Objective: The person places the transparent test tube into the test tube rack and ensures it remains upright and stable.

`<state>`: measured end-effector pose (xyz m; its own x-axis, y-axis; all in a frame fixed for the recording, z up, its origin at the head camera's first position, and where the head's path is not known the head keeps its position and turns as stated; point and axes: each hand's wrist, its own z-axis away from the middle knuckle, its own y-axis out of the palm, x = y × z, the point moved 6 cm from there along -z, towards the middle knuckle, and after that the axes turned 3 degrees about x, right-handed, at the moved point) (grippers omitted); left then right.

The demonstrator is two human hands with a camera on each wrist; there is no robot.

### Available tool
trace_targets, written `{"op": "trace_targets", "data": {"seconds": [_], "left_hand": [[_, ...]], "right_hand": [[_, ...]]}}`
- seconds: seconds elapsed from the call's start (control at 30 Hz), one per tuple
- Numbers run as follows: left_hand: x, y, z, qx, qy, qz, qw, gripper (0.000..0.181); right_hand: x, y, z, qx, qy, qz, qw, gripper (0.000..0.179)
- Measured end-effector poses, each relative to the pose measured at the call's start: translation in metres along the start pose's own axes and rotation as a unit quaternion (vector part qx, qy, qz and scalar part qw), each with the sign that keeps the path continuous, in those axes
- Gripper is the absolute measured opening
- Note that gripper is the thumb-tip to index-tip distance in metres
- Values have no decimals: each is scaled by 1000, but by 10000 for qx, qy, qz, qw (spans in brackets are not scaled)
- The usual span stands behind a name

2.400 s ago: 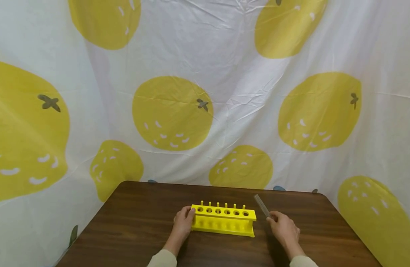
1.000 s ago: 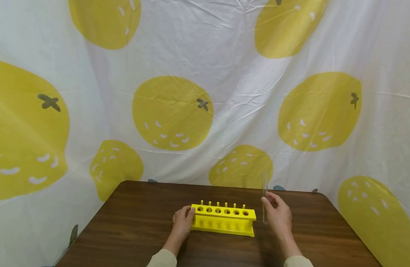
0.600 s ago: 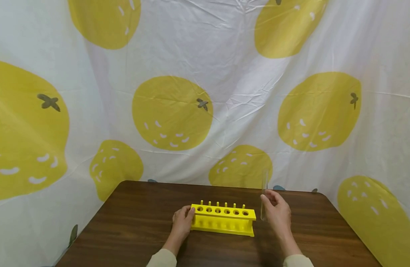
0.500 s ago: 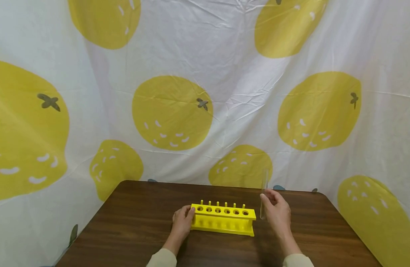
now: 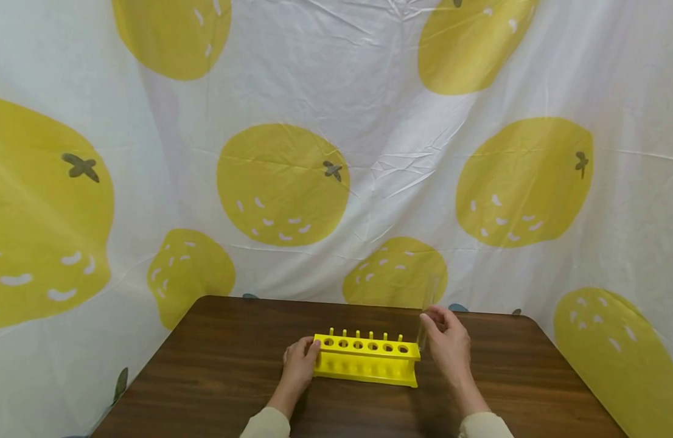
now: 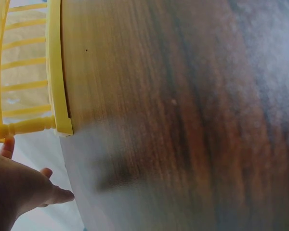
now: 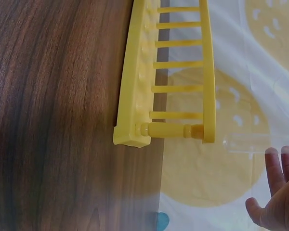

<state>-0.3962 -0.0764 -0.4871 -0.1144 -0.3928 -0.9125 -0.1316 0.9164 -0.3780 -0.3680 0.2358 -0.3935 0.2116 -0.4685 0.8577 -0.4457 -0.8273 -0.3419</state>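
A yellow test tube rack (image 5: 364,348) stands on the table, its row of top holes bare and short pegs along its back. At its left end, my left hand (image 5: 299,365) holds the rack, thumb on the near side; the left wrist view shows a fingertip of this hand (image 6: 19,185) against the rack's end (image 6: 61,91). My right hand (image 5: 450,344) pinches a clear test tube (image 5: 431,295) between thumb and fingers. The tube is nearly upright, top leaning slightly right. Its rounded lower end (image 7: 226,143) is close beside the rack's right top corner, in no hole.
Under the rack lies a dark wood-grain table (image 5: 232,340) with rounded far corners. A white cloth (image 5: 369,201) printed with yellow fruit hangs behind the table and along both sides.
The right hand has raised the test tube from a leftward tilt to nearly upright, then carried it left to the rack's right end. The left hand and rack stay put.
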Motion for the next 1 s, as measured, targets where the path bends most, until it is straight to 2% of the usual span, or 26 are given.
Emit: {"op": "trace_targets", "data": {"seconds": [0.5, 0.73, 1.0], "left_hand": [[1, 0, 0, 36, -50, 34, 10000, 39], [1, 0, -1, 87, -138, 24, 9999, 40], [2, 0, -1, 63, -93, -58, 9999, 40]], "right_hand": [[1, 14, 1, 183, 171, -155, 9996, 32], [0, 21, 3, 314, 165, -141, 9993, 33], [-2, 25, 6, 421, 121, -57, 9990, 33]]}}
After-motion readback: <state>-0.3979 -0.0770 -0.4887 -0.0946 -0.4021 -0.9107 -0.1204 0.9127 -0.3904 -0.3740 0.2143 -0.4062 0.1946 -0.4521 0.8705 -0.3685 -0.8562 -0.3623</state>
